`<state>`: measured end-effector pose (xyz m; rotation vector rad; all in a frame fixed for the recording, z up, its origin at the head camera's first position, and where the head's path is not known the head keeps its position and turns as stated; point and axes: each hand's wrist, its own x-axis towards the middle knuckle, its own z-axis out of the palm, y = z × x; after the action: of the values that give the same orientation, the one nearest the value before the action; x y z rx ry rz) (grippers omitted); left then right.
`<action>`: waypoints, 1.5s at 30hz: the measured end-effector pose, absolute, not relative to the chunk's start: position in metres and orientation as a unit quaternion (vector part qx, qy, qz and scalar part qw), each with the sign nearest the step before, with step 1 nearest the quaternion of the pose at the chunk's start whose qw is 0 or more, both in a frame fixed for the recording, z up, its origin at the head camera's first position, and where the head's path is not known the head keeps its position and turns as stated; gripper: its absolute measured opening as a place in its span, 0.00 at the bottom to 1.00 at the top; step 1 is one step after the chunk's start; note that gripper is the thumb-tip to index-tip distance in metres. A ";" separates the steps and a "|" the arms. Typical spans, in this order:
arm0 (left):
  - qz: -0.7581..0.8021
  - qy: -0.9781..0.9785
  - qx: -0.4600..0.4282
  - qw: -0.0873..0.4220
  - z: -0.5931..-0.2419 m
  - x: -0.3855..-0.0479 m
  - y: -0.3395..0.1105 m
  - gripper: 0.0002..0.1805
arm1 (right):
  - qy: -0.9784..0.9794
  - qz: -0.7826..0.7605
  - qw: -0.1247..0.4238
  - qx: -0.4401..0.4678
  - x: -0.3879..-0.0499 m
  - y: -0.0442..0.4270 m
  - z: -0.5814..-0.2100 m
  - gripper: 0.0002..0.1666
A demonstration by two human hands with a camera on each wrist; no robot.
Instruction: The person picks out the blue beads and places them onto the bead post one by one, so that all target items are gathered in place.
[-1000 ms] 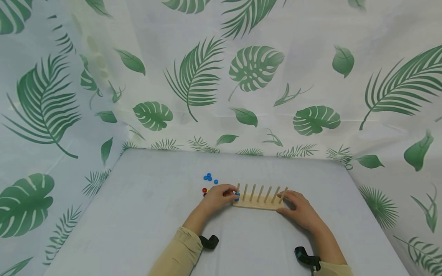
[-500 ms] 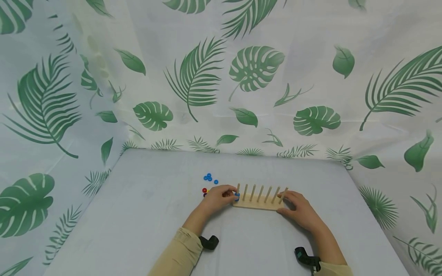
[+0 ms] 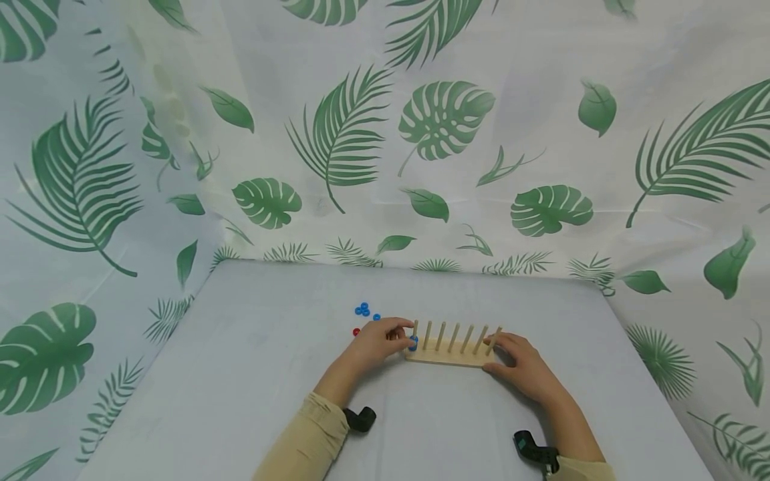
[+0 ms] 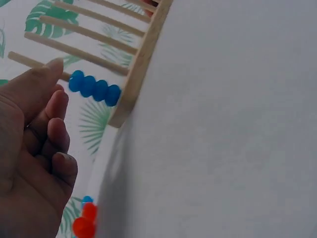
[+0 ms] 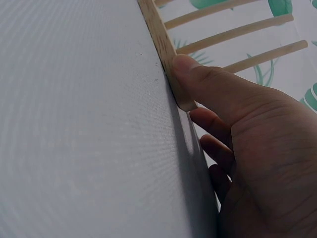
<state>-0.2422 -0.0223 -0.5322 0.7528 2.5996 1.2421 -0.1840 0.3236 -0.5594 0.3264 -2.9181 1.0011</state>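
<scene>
- Loose blue beads (image 3: 365, 312) lie just left of centre in the frame's lower half, a red bead (image 3: 356, 332) just below them.
- The left hand (image 3: 377, 339) holds thumb and index finger parted beside the left-end peg (image 3: 415, 327); whether they touch it cannot be told.
- Four stacked beads (image 4: 100, 90), all blue, sit on that peg.
- The wooden rack (image 3: 451, 358) stands right of centre, lower half, pegs up.
- The right hand (image 3: 526, 367) grips its right end.

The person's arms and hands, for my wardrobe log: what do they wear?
The left sleeve and right sleeve are plain tan. Near their cuffs are stubby black devices, the right one with a small greenish patch. The left hand and right hand wear no gloves.
</scene>
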 end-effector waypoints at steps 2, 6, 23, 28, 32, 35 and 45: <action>0.408 0.873 0.256 0.081 -0.527 -0.246 -0.027 0.22 | -0.940 0.323 0.017 0.105 -0.185 0.323 -0.559 0.33; 0.402 0.876 0.255 0.070 -0.519 -0.255 -0.041 0.23 | -0.940 0.325 0.013 0.101 -0.185 0.324 -0.559 0.33; 0.416 0.902 0.090 0.067 -0.524 -0.293 -0.112 0.19 | -0.948 0.308 -0.002 0.084 -0.185 0.327 -0.558 0.35; 0.414 0.903 0.079 0.081 -0.533 -0.299 -0.117 0.18 | -0.946 0.312 -0.002 0.083 -0.184 0.326 -0.558 0.34; 0.402 0.909 0.083 0.079 -0.540 -0.304 -0.118 0.18 | -0.946 0.313 -0.001 0.085 -0.185 0.324 -0.557 0.34; 0.390 0.914 0.085 0.074 -0.544 -0.308 -0.117 0.18 | -0.946 0.313 -0.001 0.086 -0.186 0.324 -0.558 0.34; 0.349 0.929 0.108 0.061 -0.552 -0.314 -0.110 0.17 | -0.947 0.309 0.000 0.086 -0.186 0.325 -0.560 0.35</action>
<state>-0.3145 -0.1104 -0.5523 0.3278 2.8106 1.0545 -0.1858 0.3247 -0.5598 0.2704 -2.9756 0.9709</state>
